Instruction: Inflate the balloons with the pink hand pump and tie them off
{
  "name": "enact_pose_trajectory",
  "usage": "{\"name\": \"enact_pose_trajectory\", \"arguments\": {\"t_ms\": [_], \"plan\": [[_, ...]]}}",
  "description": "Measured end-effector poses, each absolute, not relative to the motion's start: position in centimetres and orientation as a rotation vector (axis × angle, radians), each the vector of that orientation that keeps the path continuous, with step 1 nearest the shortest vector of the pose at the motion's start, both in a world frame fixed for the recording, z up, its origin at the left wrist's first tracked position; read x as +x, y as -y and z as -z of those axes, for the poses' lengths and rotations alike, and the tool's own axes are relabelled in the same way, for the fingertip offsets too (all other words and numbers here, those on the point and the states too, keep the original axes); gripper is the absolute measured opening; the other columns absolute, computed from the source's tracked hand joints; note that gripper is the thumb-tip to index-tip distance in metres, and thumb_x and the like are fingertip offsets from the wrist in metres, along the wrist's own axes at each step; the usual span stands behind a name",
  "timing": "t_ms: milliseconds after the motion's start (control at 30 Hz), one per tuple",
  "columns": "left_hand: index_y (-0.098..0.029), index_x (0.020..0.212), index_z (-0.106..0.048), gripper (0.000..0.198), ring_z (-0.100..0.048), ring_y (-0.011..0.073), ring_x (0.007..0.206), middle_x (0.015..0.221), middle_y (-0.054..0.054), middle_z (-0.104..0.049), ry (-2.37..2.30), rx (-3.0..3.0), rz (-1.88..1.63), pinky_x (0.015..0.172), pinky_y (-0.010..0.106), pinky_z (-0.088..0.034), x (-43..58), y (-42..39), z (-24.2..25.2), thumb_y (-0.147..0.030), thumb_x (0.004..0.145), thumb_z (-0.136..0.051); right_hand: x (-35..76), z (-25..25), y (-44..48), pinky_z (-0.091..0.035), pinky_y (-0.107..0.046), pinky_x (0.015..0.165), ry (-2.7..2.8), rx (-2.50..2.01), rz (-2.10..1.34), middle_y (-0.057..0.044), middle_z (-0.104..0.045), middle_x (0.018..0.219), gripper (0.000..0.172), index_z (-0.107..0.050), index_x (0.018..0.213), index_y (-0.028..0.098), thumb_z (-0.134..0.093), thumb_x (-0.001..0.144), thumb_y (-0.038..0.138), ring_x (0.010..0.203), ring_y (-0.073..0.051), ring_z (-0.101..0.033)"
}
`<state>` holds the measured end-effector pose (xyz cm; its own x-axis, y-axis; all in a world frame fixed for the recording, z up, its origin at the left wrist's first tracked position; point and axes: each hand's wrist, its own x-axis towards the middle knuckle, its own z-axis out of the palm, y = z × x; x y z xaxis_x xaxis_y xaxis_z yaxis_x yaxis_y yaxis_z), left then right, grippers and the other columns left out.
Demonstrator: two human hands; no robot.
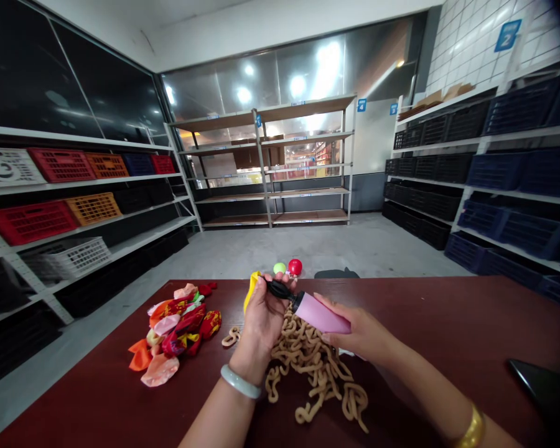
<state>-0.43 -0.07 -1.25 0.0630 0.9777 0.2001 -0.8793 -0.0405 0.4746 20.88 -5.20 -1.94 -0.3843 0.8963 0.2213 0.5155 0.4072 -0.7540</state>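
My left hand [261,314] pinches a limp yellow balloon [251,289] onto the black nozzle of a pink hand pump [318,313]. My right hand [361,333] is wrapped round the pump's pink body. Both hands hover above a tangled heap of tan braided cord [315,370] on the dark red table [448,323]. To the left lies a pile of flat red, orange and pink balloons [175,330]. A small green ball [279,268] and a red ball [295,267] sit at the table's far edge.
A dark flat object [546,389] lies at the table's right edge. Shelves with red, orange and white crates [51,205] line the left wall, and dark blue crates [504,180] fill the right. Empty shelving [270,168] stands at the back across a grey floor.
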Motion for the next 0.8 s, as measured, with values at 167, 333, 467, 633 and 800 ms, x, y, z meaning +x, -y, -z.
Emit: {"name": "enact_pose_trajectory", "arguments": {"t_ms": [167, 333, 467, 633, 800], "plan": [[-0.014, 0.092, -0.063, 0.015, -0.066, 0.0239, 0.095, 0.101, 0.011, -0.067, -0.259, 0.554, -1.567, 0.096, 0.048, -0.048, -0.4, 0.0, 1.4, -0.028, 0.088, -0.061, 20.9, 1.9, 5.2, -0.040, -0.048, 0.106, 2.055, -1.190, -0.775, -0.002, -0.047, 0.144, 0.075, -0.034, 0.147, 0.034, -0.067, 0.079, 0.040, 0.130, -0.028, -0.048], [-0.015, 0.113, -0.062, 0.027, -0.067, 0.0256, 0.098, 0.112, 0.016, -0.067, -0.333, 0.551, -1.619, 0.093, 0.045, -0.050, -0.5, -0.1, 1.2, -0.026, 0.089, -0.061, 20.6, 2.0, 5.3, -0.038, -0.048, 0.107, 2.060, -1.165, -0.760, -0.001, -0.045, 0.146, 0.076, -0.033, 0.148, 0.034, -0.066, 0.079, 0.038, 0.132, -0.028, -0.045], [-0.013, 0.115, -0.062, 0.030, -0.066, 0.0270, 0.103, 0.115, 0.017, -0.066, -0.359, 0.537, -1.592, 0.093, 0.044, -0.050, -0.5, 0.0, 1.0, -0.027, 0.089, -0.060, 20.4, 2.1, 5.4, -0.038, -0.048, 0.107, 2.067, -1.195, -0.721, 0.000, -0.043, 0.147, 0.076, -0.032, 0.148, 0.036, -0.066, 0.080, 0.037, 0.132, -0.028, -0.045], [-0.011, 0.115, -0.063, 0.045, -0.059, 0.0314, 0.115, 0.121, 0.020, -0.063, -0.317, 0.506, -1.482, 0.096, 0.049, -0.048, -1.0, 0.2, 0.8, -0.047, 0.089, -0.055, 20.3, 2.1, 5.4, -0.040, -0.049, 0.105, 2.062, -1.222, -0.682, 0.000, -0.044, 0.146, 0.076, -0.033, 0.147, 0.037, -0.065, 0.078, 0.036, 0.130, -0.029, -0.047], [-0.017, 0.111, -0.065, 0.049, -0.054, 0.0317, 0.122, 0.123, 0.017, -0.063, -0.226, 0.397, -1.451, 0.100, 0.055, -0.043, -1.9, 0.0, 0.4, -0.057, 0.088, -0.049, 20.2, 2.0, 5.6, -0.042, -0.046, 0.104, 2.059, -1.208, -0.660, 0.000, -0.047, 0.145, 0.075, -0.034, 0.147, 0.037, -0.065, 0.078, 0.035, 0.129, -0.028, -0.049]]}}
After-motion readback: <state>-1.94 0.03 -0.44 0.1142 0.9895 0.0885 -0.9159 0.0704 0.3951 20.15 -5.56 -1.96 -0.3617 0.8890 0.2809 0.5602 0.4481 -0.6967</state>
